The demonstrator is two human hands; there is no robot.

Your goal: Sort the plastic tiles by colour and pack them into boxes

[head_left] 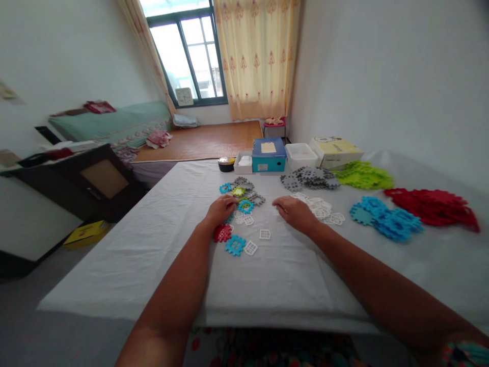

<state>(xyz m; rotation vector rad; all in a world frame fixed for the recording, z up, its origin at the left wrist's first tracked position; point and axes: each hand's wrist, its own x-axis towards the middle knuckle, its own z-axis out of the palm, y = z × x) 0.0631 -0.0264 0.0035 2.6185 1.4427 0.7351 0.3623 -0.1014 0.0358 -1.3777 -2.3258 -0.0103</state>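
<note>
My left hand (221, 208) rests knuckles-up on the white table (153, 255), fingers curled over a cluster of joined plastic tiles (244, 196) in grey, blue and yellow-green. I cannot see what is under its fingers. My right hand (294, 210) lies palm down with fingers curled, its tips at the edge of a pile of small white window pieces (324, 209). Loose near my left wrist are a red tile (222, 233), a blue tile (235, 245) and white window pieces (251, 247).
Sorted heaps lie to the right: grey tiles (309, 178), lime tiles (362, 176), blue tiles (385, 218), red tiles (431, 205). Along the far edge stand a blue box (268, 155), a white tub (301, 155), a cardboard box (336, 151) and a black tape roll (226, 163).
</note>
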